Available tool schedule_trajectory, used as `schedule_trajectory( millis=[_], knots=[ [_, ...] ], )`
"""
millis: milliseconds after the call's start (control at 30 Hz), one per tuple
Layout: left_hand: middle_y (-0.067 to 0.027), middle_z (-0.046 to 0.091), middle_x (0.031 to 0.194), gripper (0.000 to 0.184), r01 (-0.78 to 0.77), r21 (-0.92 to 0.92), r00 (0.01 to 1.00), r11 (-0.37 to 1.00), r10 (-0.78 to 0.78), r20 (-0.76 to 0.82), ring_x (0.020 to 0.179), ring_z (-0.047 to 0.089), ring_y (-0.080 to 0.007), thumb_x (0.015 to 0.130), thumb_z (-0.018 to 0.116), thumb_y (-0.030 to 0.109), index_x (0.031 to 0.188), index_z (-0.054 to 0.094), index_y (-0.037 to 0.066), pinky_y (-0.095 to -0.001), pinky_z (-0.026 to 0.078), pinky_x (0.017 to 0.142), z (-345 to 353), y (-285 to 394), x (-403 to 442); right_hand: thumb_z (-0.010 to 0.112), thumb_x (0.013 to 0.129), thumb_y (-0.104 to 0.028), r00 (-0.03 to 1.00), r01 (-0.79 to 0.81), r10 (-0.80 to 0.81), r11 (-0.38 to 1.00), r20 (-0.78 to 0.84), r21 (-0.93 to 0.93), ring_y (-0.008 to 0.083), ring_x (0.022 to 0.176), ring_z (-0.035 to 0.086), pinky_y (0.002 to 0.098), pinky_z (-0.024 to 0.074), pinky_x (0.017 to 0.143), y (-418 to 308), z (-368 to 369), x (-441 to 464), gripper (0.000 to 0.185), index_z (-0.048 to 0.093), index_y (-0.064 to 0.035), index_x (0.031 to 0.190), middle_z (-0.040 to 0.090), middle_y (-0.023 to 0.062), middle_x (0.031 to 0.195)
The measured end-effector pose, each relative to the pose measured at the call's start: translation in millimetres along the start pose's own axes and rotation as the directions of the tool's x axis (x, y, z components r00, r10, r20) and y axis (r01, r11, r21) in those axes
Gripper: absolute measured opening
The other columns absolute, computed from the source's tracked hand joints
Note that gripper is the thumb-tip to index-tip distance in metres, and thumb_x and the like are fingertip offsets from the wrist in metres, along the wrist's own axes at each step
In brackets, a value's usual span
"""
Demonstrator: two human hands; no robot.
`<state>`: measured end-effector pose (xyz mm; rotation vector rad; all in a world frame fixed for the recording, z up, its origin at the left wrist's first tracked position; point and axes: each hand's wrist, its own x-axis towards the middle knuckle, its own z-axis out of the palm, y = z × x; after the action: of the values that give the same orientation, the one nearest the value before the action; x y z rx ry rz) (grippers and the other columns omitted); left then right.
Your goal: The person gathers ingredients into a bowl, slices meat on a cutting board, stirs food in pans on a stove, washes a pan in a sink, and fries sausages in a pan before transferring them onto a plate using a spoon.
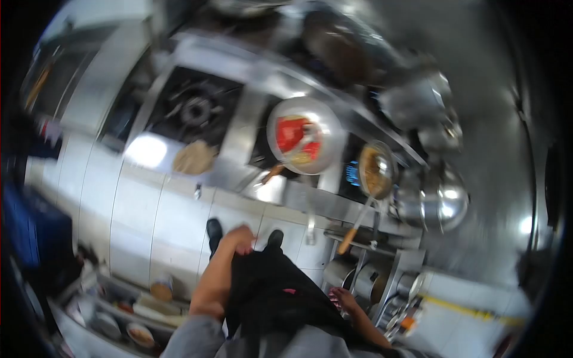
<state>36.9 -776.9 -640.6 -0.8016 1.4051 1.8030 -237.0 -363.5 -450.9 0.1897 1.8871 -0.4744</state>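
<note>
My left hand [242, 238] is in front of my dark apron, below the stove's front edge, with its fingers curled; blur hides whether anything is in it. My right hand [341, 298] is lower and to the right, beside the shelf of pans, partly curled next to something pinkish that I cannot make out. Ahead, a round metal pan [328, 140] sits on the stove with red and yellow food and a utensil in it. To its right, a smaller pan [385, 173] holds brownish food above a blue flame.
A burner [196, 110] and a beige cloth-like item [195, 158] are at the left of the stove. Metal pots [444, 200] stand at the right. Food containers [140, 335] line the lower left. A wooden-handled utensil [348, 240] juts over the front edge.
</note>
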Motion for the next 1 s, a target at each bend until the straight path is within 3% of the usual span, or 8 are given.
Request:
schedule_trajectory(
  millis=[100, 167, 233, 367, 533, 700, 933, 1000],
  knots=[
    [-0.0089, 0.072, 0.078, 0.035, -0.469, -0.168, 0.881, 0.867, 0.472, -0.021, 0.065, 0.069, -0.0251, 0.094, 0.062, 0.036, 0.101, 0.069, 0.002, -0.0326, 0.057, 0.059, 84, 146, -150, 0.059, 0.097, -0.035, 0.998, -0.010, 0.007, 0.999, 0.064, 0.038, 0.0097, 0.075, 0.056, 0.0258, 0.0444, 0.061, 20, -15, 20, 0.033, 0.063, -0.0097, 0.118, 0.064, -0.0004, 0.096],
    [-0.0163, 0.068, 0.090, 0.034, -0.689, 0.376, 0.460, 0.619, 0.775, -0.433, 0.080, 0.068, -0.0330, 0.088, 0.070, 0.031, 0.109, 0.066, 0.005, -0.0429, 0.056, 0.068, 142, 222, -131, 0.059, 0.096, -0.034, 0.998, -0.010, 0.008, 0.999, 0.067, 0.038, 0.0118, 0.076, 0.056, 0.0294, 0.0467, 0.063, 36, -33, 52, 0.033, 0.062, -0.0112, 0.120, 0.065, 0.0011, 0.101],
    [-0.0223, 0.060, 0.111, 0.052, -0.533, 0.571, 0.220, 0.625, 0.754, -0.620, 0.101, 0.062, -0.0391, 0.084, 0.072, 0.025, 0.128, 0.054, 0.002, -0.0465, 0.053, 0.084, 182, 298, -102, 0.058, 0.096, -0.031, 0.995, -0.060, 0.046, 0.985, 0.092, 0.160, 0.0156, 0.081, 0.060, 0.0327, 0.0503, 0.068, 32, -55, 70, 0.033, 0.061, -0.0128, 0.123, 0.065, 0.0038, 0.106],
    [-0.0237, 0.051, 0.121, 0.063, -0.190, 0.599, 0.562, 0.778, 0.586, -0.584, 0.112, 0.057, -0.0415, 0.087, 0.067, 0.024, 0.139, 0.041, 0.000, -0.0468, 0.051, 0.088, 202, 343, 31, 0.054, 0.096, -0.032, 0.990, 0.043, -0.096, 0.902, 0.102, 0.430, 0.0229, 0.096, 0.063, 0.0388, 0.0528, 0.082, 0, -99, 99, 0.034, 0.058, -0.0107, 0.122, 0.062, 0.0070, 0.111],
    [-0.0316, 0.054, 0.126, 0.052, -0.173, 0.702, 0.472, 0.691, 0.684, -0.557, 0.097, 0.062, -0.0479, 0.094, 0.051, 0.017, 0.142, 0.039, 0.000, -0.0536, 0.051, 0.082, 186, 339, 21, 0.049, 0.098, -0.037, 0.951, 0.127, -0.280, 0.739, 0.129, 0.661, 0.0228, 0.097, 0.062, 0.0380, 0.0524, 0.085, -56, -150, 118, 0.037, 0.056, -0.0105, 0.123, 0.061, 0.0081, 0.113],
    [-0.0333, 0.064, 0.092, 0.049, -0.124, 0.614, 0.414, 0.780, 0.603, -0.682, 0.086, 0.064, -0.0477, 0.097, 0.048, 0.021, 0.141, 0.041, 0.001, -0.0536, 0.050, 0.074, 164, 388, -3, 0.051, 0.096, -0.033, 0.936, -0.003, -0.229, 0.754, 0.267, 0.657, 0.0223, 0.087, 0.064, 0.0387, 0.0547, 0.075, -81, -100, 202, 0.032, 0.058, -0.0106, 0.117, 0.063, 0.0076, 0.106],
    [-0.0252, 0.066, 0.092, 0.047, 0.201, 0.863, 0.589, 0.462, 0.648, -0.484, 0.077, 0.066, -0.0415, 0.094, 0.057, 0.024, 0.139, 0.048, 0.013, -0.0511, 0.052, 0.063, 157, 425, -52, 0.052, 0.096, -0.036, 0.871, -0.435, -0.143, 0.216, 0.469, 0.874, 0.0364, 0.108, 0.056, 0.0520, 0.0505, 0.090, -163, 76, 269, 0.045, 0.041, -0.0227, 0.137, 0.048, 0.0134, 0.128],
    [-0.0200, 0.067, 0.095, 0.046, 0.371, 0.889, 0.590, 0.269, 0.670, -0.449, 0.073, 0.067, -0.0375, 0.091, 0.061, 0.025, 0.136, 0.052, 0.019, -0.0482, 0.053, 0.060, 143, 429, -77, 0.048, 0.098, -0.034, 0.839, -0.543, -0.129, -0.149, 0.528, 0.826, 0.0361, 0.109, 0.054, 0.0523, 0.0491, 0.094, -187, 102, 266, 0.042, 0.042, -0.0229, 0.137, 0.045, 0.0137, 0.129]
  ],
)
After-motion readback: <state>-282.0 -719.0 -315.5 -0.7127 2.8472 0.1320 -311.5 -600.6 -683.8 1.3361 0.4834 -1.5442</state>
